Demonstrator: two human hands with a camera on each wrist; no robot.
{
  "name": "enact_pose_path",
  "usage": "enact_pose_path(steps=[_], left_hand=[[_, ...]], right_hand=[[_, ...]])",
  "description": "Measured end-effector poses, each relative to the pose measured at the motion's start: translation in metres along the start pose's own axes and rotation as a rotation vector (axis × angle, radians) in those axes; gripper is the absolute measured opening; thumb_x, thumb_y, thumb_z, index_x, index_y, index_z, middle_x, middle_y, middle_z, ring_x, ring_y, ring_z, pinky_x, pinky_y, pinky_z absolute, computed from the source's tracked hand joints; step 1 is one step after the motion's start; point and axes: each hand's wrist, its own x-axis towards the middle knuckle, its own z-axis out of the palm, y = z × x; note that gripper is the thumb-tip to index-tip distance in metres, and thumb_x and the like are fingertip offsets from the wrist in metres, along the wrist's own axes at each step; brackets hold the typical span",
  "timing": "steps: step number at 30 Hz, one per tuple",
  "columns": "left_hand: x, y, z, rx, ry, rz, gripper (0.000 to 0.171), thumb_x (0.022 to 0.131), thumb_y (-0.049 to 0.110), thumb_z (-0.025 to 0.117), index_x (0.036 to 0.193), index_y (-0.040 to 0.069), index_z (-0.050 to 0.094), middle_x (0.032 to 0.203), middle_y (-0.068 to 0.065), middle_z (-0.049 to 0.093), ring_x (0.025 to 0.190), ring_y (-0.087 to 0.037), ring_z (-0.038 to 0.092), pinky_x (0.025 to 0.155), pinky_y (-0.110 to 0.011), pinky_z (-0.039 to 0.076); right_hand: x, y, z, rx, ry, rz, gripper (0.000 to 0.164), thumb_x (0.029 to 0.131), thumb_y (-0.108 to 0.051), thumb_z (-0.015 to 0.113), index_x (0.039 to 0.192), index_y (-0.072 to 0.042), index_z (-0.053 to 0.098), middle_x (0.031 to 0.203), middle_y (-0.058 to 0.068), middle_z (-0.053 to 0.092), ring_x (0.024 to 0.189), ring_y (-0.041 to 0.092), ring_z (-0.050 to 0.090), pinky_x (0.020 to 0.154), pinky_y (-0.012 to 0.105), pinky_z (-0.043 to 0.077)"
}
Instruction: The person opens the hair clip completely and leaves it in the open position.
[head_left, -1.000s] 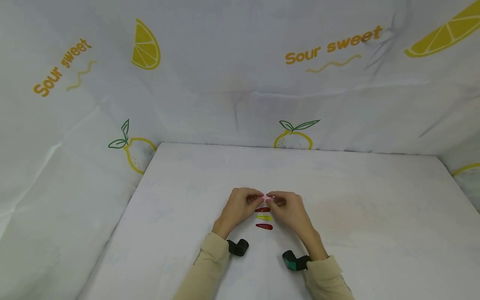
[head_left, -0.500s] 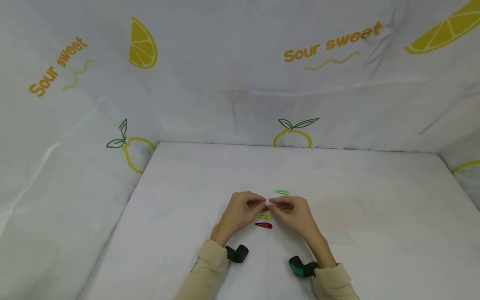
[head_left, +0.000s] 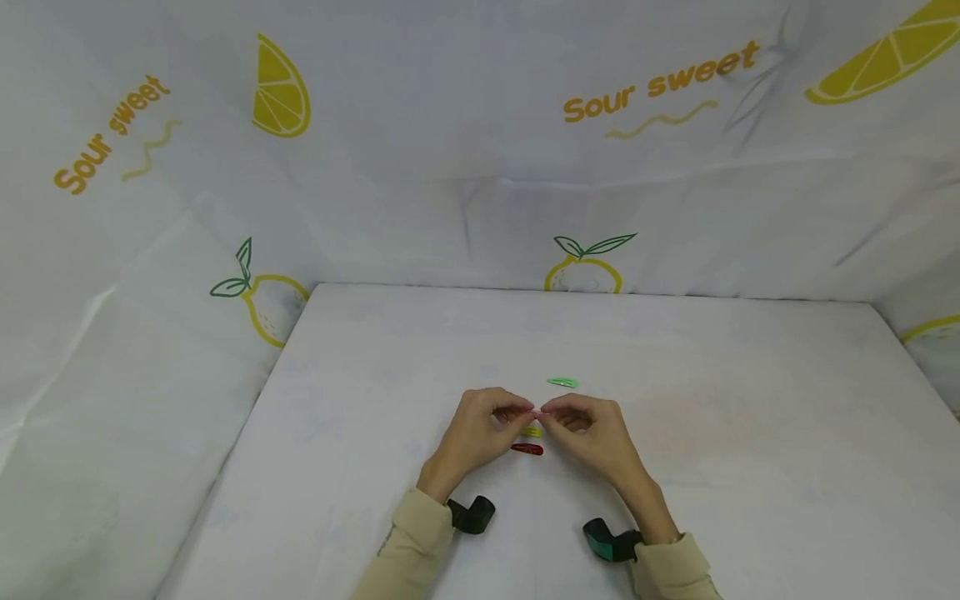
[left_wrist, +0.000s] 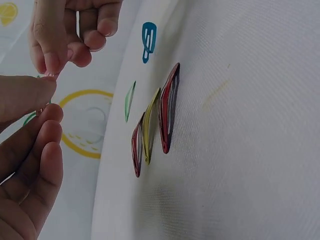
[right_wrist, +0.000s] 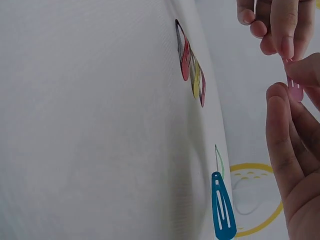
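Between the fingertips of both hands is a small pink snap hair clip (right_wrist: 296, 94), mostly covered by the fingers. My left hand (head_left: 480, 429) pinches one end and my right hand (head_left: 592, 433) pinches the other, above the white table. Just below the hands in the head view lie a yellow hair clip (head_left: 532, 432) and a red hair clip (head_left: 527, 449). A second red hair clip (left_wrist: 136, 146) shows in the left wrist view; the hands cover it in the head view. Beyond them lies a green hair clip (head_left: 562, 382).
A blue hair clip (right_wrist: 223, 207) lies near the green one in the wrist views, hidden behind the right hand in the head view. The white table (head_left: 375, 358) ends at a lemon-print cloth wall (head_left: 420, 208). Each wrist wears a black device (head_left: 472, 515).
Both hands have drawn a little toward the body with the pink hair clip between them. The green hair clip has come into view, while the farther red one is now covered.
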Motion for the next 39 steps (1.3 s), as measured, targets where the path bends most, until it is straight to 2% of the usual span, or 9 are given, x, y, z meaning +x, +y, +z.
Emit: enact_pose_path(steps=[5,21,27,39], left_hand=[[-0.0033,0.0004,-0.0007,0.010,-0.004,0.047,0.008,0.091,0.011,0.077,0.095,0.006,0.081,0.087,-0.004,0.080,0.072,-0.009,0.068,0.066,-0.015,0.054],[-0.0069,0.0006,0.0011,0.049,0.048,0.153,0.007,0.088,0.007,0.079,0.094,0.006,0.082,0.084,-0.004,0.080,0.066,-0.007,0.065,0.062,-0.011,0.051],[-0.0070,0.0007,0.0046,0.074,0.058,0.189,0.005,0.087,0.005,0.079,0.092,0.005,0.081,0.083,-0.005,0.079,0.065,-0.007,0.065,0.061,-0.013,0.052],[-0.0067,0.0010,0.0064,0.118,0.067,0.203,0.006,0.086,0.004,0.079,0.090,0.006,0.082,0.077,-0.002,0.077,0.066,-0.007,0.063,0.064,-0.014,0.051]], right_hand=[[-0.0014,0.0010,0.0000,0.001,0.017,-0.085,0.011,0.086,0.004,0.076,0.089,-0.007,0.077,0.079,0.007,0.076,0.069,-0.001,0.066,0.060,0.022,0.057],[-0.0020,0.0029,0.0031,-0.064,0.041,-0.238,0.025,0.077,0.015,0.074,0.086,-0.009,0.074,0.075,0.002,0.073,0.064,-0.001,0.059,0.057,0.018,0.054],[-0.0024,0.0035,0.0056,-0.102,0.075,-0.238,0.027,0.073,0.016,0.073,0.081,-0.010,0.072,0.071,-0.001,0.070,0.063,-0.003,0.056,0.054,0.019,0.053],[-0.0024,0.0030,0.0090,-0.164,0.094,-0.240,0.026,0.070,0.013,0.072,0.077,-0.012,0.068,0.064,-0.006,0.059,0.059,-0.003,0.049,0.053,0.014,0.046]])
